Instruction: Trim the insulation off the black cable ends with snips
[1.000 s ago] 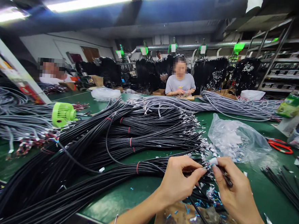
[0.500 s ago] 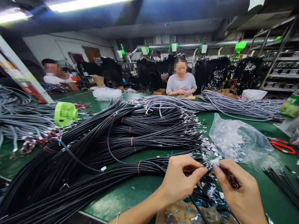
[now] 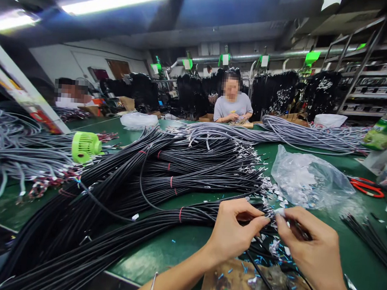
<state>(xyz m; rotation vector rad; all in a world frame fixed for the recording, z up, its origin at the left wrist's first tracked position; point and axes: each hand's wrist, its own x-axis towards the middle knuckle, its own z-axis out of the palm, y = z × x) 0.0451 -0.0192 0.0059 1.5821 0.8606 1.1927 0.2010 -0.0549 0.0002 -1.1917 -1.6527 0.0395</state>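
My left hand is closed in a pinch, thumb against forefinger, at the stripped end of a black cable that runs down from under it. Opposite it, nearly touching, my right hand is also pinched, with a small white piece at its fingertips. Whether that piece is foil, tape or a finger cover is too small to tell. Behind both hands lie the white-tipped ends of bundled black cables. Below them, a worn brown board carries scattered blue bits.
A clear plastic bag of white scraps lies right of the bundles, near red-handled scissors. Loose black cables lie at far right. A green fan and grey cables are left. A co-worker sits across the green table.
Both hands stay almost in place, with the right fingers shifting slightly at the white piece. The co-worker opposite has moved their hands a little. The view has shifted slightly.
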